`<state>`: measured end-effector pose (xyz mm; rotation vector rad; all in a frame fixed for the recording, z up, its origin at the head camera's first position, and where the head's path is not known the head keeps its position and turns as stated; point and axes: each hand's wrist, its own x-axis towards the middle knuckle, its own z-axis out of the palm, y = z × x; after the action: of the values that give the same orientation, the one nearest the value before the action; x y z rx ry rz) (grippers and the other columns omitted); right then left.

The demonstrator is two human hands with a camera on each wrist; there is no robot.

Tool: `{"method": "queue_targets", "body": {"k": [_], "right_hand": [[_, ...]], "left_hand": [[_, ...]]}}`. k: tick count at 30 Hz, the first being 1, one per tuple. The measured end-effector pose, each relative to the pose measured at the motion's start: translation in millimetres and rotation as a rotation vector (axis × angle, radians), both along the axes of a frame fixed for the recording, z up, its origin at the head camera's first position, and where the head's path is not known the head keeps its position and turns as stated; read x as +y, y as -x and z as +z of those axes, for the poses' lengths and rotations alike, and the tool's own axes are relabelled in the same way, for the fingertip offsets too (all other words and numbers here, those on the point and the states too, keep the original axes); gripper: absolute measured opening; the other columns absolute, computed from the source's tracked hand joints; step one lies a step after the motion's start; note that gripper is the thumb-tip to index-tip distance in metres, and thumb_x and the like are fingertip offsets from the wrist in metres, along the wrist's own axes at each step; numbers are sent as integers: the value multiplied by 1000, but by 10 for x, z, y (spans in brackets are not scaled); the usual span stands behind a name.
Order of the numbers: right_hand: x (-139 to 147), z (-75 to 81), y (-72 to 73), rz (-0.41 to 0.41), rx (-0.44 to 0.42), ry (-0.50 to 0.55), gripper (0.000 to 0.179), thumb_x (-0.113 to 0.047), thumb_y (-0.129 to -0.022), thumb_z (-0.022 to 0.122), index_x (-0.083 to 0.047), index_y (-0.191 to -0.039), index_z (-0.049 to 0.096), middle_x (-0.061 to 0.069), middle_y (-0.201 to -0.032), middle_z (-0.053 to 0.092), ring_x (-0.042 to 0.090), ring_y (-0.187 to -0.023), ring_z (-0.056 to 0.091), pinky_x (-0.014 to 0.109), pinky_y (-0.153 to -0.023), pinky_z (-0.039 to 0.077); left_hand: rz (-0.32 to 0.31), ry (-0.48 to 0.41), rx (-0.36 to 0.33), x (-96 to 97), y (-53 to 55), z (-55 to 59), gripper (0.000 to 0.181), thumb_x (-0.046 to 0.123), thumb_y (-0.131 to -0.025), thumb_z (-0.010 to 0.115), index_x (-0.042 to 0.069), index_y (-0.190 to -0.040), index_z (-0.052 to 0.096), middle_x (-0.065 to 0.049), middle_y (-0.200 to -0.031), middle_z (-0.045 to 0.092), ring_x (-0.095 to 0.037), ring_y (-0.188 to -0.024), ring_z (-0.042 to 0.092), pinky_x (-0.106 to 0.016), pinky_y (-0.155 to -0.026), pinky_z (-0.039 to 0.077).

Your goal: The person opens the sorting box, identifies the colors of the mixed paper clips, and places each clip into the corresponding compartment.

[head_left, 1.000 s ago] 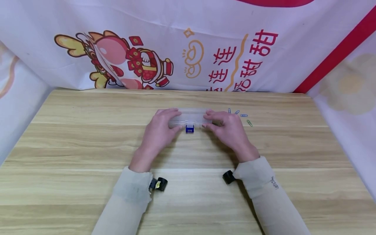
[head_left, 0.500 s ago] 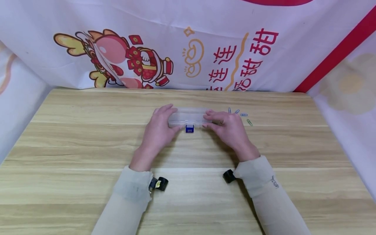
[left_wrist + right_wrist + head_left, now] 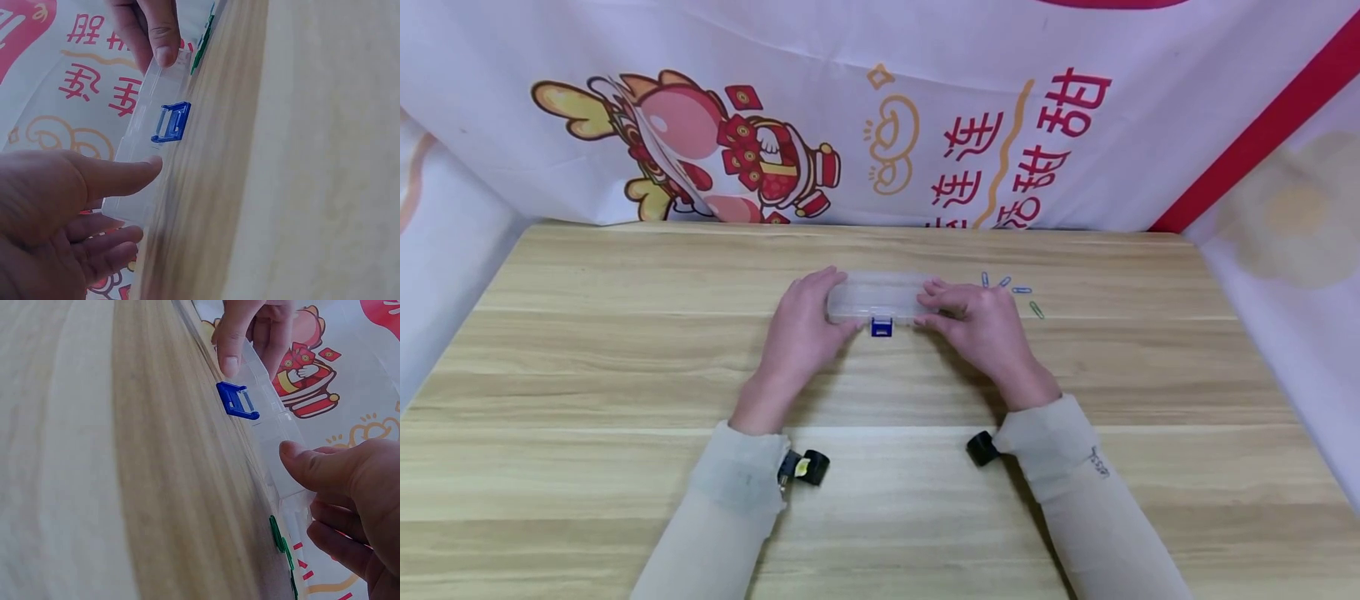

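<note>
A clear plastic box point(image 3: 880, 297) lies lengthwise on the table, its lid down over it. At its front, a blue latch point(image 3: 882, 327) sticks outward, unfastened. My left hand point(image 3: 801, 329) grips the box's left end, thumb along the front wall and fingers toward the back. Around the right end, my right hand point(image 3: 981, 329) holds it with the thumb in front and fingers over the lid. In the left wrist view, the left thumb point(image 3: 128, 177) touches the front wall near the latch. The right thumb point(image 3: 309, 465) does the same in the right wrist view.
Several paper clips lie on the table to the right of the right hand, among them a blue one point(image 3: 1022, 290) and a green one point(image 3: 1037, 310). Behind the wooden tabletop point(image 3: 880, 500) hangs a printed white cloth point(image 3: 880, 42).
My left fingers have drawn back leftward from the lid to the box's left end, baring more of the lid. The right hand has kept its hold. The view has shifted slightly.
</note>
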<state>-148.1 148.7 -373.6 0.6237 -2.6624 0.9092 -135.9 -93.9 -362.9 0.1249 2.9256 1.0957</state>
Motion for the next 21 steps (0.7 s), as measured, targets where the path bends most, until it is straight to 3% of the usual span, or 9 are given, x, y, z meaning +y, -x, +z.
{"method": "queue_targets", "body": {"k": [6, 11, 21], "right_hand": [[7, -5, 6, 7, 0, 5, 24, -20, -86, 91, -12, -108, 84, 7, -124, 79, 19, -124, 75, 42, -106, 62], [15, 2, 3, 5, -15, 20, 25, -20, -87, 90, -13, -110, 84, 6, -126, 78, 19, -125, 74, 40, -105, 62], [47, 1, 18, 11, -43, 91, 23, -21, -89, 88, -13, -111, 84, 6, -125, 80, 18, -124, 75, 36, -103, 63]], "left_hand": [[0, -128, -11, -21, 37, -55, 74, 15, -89, 89, 3, -153, 53, -18, -162, 51, -37, -149, 50, -49, -130, 41], [6, -230, -47, -33, 60, -79, 89, 9, -88, 89, 4, -162, 41, -18, -163, 45, -36, -149, 50, -43, -127, 46], [2, -294, -114, -70, 83, -104, 98, 8, -89, 87, 11, -169, 30, -21, -168, 43, -37, -151, 51, -44, -127, 46]]}}
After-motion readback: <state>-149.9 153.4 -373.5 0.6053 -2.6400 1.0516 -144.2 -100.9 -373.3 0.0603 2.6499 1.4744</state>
